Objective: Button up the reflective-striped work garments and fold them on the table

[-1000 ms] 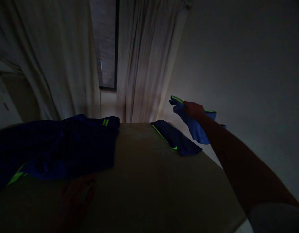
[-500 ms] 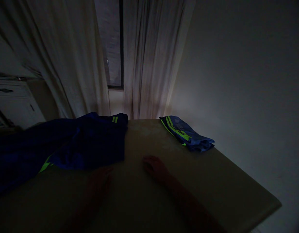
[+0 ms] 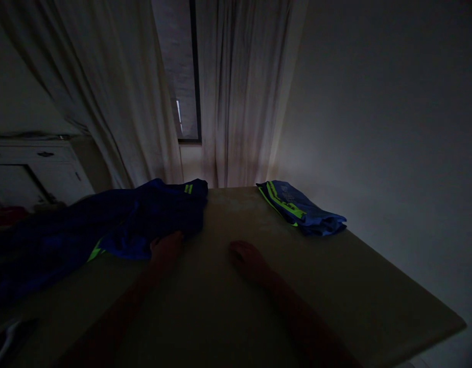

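Reached forward, in head view, with left hand [image 3: 167, 248] to near edge of rumpled blue garment [image 3: 144, 217] on bench [image 3: 213, 306]; cannot tell if pinching cloth. Holding right hand [image 3: 248, 258] half-open, right of garment, nearer than folded blue clothes [image 3: 307, 209].

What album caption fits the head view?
Left hand at a rumpled blue garment, right hand over the table, folded clothes beyond.

Home, by looks: long pale curtains [image 3: 245, 97], window [image 3: 179, 66], white cupboard [image 3: 57, 176].

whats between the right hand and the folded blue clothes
In the head view, only tabletop shows between the right hand and the folded blue clothes.
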Motion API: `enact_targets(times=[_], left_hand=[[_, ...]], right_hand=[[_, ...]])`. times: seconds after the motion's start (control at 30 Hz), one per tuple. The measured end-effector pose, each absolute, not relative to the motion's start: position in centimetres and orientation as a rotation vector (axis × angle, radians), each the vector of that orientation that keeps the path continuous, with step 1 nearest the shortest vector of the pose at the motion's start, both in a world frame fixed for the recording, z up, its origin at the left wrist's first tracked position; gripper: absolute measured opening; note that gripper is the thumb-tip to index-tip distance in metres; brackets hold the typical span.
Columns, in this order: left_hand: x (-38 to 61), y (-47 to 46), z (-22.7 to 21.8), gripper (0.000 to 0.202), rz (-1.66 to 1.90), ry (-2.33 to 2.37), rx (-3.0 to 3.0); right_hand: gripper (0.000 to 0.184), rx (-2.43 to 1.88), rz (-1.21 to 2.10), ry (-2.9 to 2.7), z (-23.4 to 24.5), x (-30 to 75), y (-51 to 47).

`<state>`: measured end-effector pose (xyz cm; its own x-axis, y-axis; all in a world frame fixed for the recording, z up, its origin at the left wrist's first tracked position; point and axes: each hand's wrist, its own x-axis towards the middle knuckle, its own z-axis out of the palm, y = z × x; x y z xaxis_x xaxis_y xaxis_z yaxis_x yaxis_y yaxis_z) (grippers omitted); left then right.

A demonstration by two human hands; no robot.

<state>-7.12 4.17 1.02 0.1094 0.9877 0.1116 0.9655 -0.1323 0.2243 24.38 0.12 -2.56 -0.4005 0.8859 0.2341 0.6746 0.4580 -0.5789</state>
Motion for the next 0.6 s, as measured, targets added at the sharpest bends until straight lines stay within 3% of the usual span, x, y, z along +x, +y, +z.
enact_targets(times=[0.2, 0.43, 0.47, 0.57, 0.6], left_hand=[[-0.6, 0.1, -0.7, 0.04, 0.471, 1.782, 2.321], [2.7, -9.0, -2.9, 0.036, 0.339, 0.825, 2.332], [2.3, -9.6, -3.0, 0.043, 0.345, 0.781, 2.41], [0.8, -9.9, -3.9, 0.091, 0.361, 0.903, 2.678], [0.5, -9.7, -4.6, 0.094, 0.344, 0.998, 2.739]], right_hand=[[0.051, -1.29, 0.794, -1.752, -2.2, 24.6, 1.2], [0.056, -1.393, 0.61, -1.325, -3.6, 27.9, 2.9], [0.058, -1.406, 0.507, -1.342, -3.7, 28.6, 3.0], [0.075, -1.386, 0.267, -1.543, -3.8, 30.0, 3.1], [0.084, -1.382, 0.249, -1.621, -3.7, 30.3, 3.0]])
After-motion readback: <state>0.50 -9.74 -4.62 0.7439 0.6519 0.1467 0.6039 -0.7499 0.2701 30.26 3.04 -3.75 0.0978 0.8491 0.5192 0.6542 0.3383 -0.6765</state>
